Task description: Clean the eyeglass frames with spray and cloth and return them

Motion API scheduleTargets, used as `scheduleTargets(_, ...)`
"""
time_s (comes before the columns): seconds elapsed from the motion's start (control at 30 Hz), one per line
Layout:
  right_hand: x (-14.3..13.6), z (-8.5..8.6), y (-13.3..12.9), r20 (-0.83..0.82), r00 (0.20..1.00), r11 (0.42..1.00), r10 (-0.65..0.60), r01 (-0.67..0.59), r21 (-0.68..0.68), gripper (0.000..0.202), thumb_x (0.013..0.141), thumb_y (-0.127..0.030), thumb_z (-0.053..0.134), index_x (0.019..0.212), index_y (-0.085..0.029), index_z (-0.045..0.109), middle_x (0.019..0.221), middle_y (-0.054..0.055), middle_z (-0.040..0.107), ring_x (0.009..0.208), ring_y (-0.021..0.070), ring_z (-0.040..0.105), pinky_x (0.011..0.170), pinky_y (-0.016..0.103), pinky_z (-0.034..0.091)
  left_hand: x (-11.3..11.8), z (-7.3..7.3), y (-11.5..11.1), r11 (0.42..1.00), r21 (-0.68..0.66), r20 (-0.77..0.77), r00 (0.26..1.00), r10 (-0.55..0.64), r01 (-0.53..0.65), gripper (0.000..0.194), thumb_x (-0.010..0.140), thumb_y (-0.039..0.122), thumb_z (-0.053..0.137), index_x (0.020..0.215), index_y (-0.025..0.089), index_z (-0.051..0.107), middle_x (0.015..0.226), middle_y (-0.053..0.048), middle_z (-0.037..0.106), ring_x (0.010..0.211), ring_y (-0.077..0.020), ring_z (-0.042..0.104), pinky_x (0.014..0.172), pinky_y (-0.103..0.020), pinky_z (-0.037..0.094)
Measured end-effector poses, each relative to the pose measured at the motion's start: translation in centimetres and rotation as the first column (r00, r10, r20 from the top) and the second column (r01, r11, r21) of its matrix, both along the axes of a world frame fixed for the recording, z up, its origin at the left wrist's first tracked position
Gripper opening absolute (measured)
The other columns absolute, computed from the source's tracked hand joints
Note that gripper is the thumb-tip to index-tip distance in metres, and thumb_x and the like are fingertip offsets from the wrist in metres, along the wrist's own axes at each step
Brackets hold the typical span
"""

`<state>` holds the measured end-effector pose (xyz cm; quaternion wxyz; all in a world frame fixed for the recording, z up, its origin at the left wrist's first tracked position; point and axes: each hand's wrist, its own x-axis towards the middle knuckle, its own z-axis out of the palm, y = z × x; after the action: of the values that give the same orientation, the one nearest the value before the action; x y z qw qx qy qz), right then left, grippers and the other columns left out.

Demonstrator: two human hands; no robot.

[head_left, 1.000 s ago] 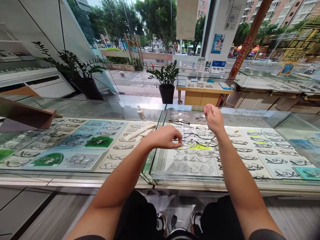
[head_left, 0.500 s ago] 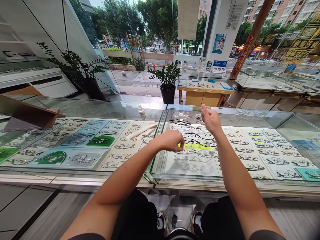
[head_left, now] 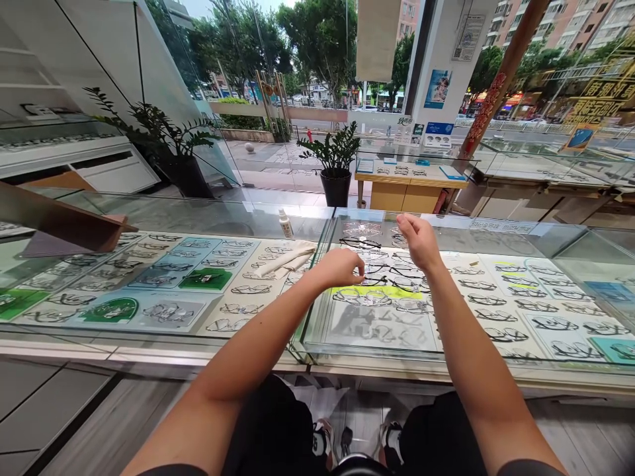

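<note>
Over the right glass case point(head_left: 317, 311), my left hand point(head_left: 342, 267) is bent at the wrist, its fingers curled and pinched toward the dark eyeglasses point(head_left: 370, 280) in the case. What it may hold is too small to make out. My right hand point(head_left: 418, 239) is raised to the right and farther back, thumb against curled fingers; anything between them is hidden. Below my hands lie rows of eyeglasses and a yellow-green strip point(head_left: 387, 291). Black-framed eyeglasses point(head_left: 361, 242) sit between and behind my hands.
On the left case stand a small white bottle point(head_left: 286, 225) and, lower, a crumpled cream cloth point(head_left: 285, 260). A brown stand point(head_left: 64, 215) is at far left. A potted plant point(head_left: 335, 188) and a wooden display table point(head_left: 407, 196) stand beyond the cases.
My left hand has moved slightly up and away from the front edge. My right hand has shifted a little left and down, its thumb now tipped more to the left.
</note>
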<state>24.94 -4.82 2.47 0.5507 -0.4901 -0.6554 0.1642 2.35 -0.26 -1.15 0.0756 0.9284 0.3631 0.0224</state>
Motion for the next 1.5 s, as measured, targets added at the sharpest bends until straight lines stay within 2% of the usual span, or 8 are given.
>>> scheduleTargets(0.17,0.1,-0.4,0.4,-0.066,0.998,1.000,0.012,-0.010,0.023,0.076,0.095,-0.088,0.051,0.059,-0.025,0.026,0.060,-0.004,0.023,0.059,0.0136,0.021,0.059,0.034,0.020,-0.3,0.3,0.0,0.997,-0.058,0.090,0.995,-0.037,0.043,0.016,0.081,0.032,0.074,0.085,0.025,0.087,0.079,-0.005,0.078,0.075,-0.0224,0.067,0.063,-0.032,0.034)
scheduleTargets(0.33,0.4,-0.5,0.6,-0.221,0.974,0.998,0.057,-0.053,0.023,0.079,0.092,-0.089,0.054,0.054,-0.027,0.024,0.054,-0.005,0.022,0.053,0.0126,0.018,0.054,0.034,0.017,-1.8,1.7,0.7,0.970,-0.220,0.443,0.896,0.007,0.102,0.021,0.082,0.041,0.077,0.079,0.023,0.085,0.065,-0.002,0.067,0.061,-0.0156,0.052,0.061,-0.030,0.033)
scheduleTargets(0.4,0.2,-0.5,0.6,-0.254,0.962,0.995,0.099,-0.103,-0.001,0.079,0.090,-0.090,0.056,0.053,-0.027,0.025,0.052,-0.005,0.021,0.051,0.0118,0.017,0.052,0.034,0.015,-2.0,1.8,1.1,0.964,-0.256,0.636,0.763,0.116,0.066,0.027,0.083,0.047,0.079,0.079,0.020,0.084,0.065,-0.002,0.065,0.061,-0.0146,0.049,0.061,-0.029,0.034)
scheduleTargets(0.5,-0.7,-0.4,0.3,-0.258,0.952,0.984,0.168,-0.178,-0.017,0.078,0.091,-0.087,0.059,0.053,-0.027,0.024,0.052,-0.006,0.020,0.050,0.0109,0.015,0.051,0.033,0.014,-1.6,1.5,1.7,0.960,-0.277,0.872,0.431,0.230,0.048,0.033,0.079,0.051,0.086,0.078,0.018,0.082,0.077,-0.004,0.068,0.071,-0.0149,0.055,0.066,-0.029,0.040)
scheduleTargets(0.6,-2.3,-0.5,-0.3,-0.249,0.946,0.974,0.208,-0.224,-0.036,0.073,0.090,-0.081,0.066,0.056,-0.026,0.032,0.053,-0.007,0.024,0.051,0.0106,0.018,0.052,0.032,0.016,-0.8,1.2,1.9,0.934,-0.332,0.938,0.152,0.312,0.130,0.036,0.072,0.051,0.094,0.078,0.018,0.080,0.090,-0.005,0.073,0.085,-0.0166,0.064,0.077,-0.029,0.049)
scheduleTargets(0.67,-3.4,-0.7,-0.7,-0.246,0.946,0.966,0.211,-0.240,-0.094,0.060,0.085,-0.076,0.076,0.067,-0.026,0.048,0.051,-0.009,0.029,0.050,0.0105,0.020,0.052,0.030,0.016,-0.3,1.1,1.8,0.897,-0.398,0.917,0.068,0.393,0.192,0.041,0.067,0.052,0.098,0.081,0.018,0.081,0.093,-0.006,0.076,0.089,-0.0173,0.067,0.084,-0.031,0.052)
scheduleTargets(0.93,-4.9,-1.8,-0.5,-0.304,0.933,0.955,0.196,-0.251,-0.156,0.054,0.087,-0.071,0.075,0.110,-0.023,0.066,0.048,-0.012,0.033,0.046,0.0109,0.019,0.051,0.030,0.013,0.2,0.7,1.2,0.788,-0.551,0.829,0.076,0.553,0.275,0.052,0.062,0.057,0.101,0.092,0.018,0.083,0.101,-0.009,0.082,0.090,-0.0180,0.073,0.084,-0.032,0.059)
scheduleTargets(1.5,-3.9,-1.8,0.1,-0.280,0.932,0.947,0.230,-0.281,-0.157,0.044,0.086,-0.064,0.079,0.087,-0.022,0.066,0.050,-0.011,0.032,0.050,0.0098,0.016,0.054,0.030,0.013,0.0,1.5,1.0,0.840,-0.457,0.889,0.117,0.443,0.292,0.053,0.063,0.059,0.100,0.089,0.016,0.081,0.095,-0.008,0.081,0.085,-0.0179,0.074,0.084,-0.035,0.064)
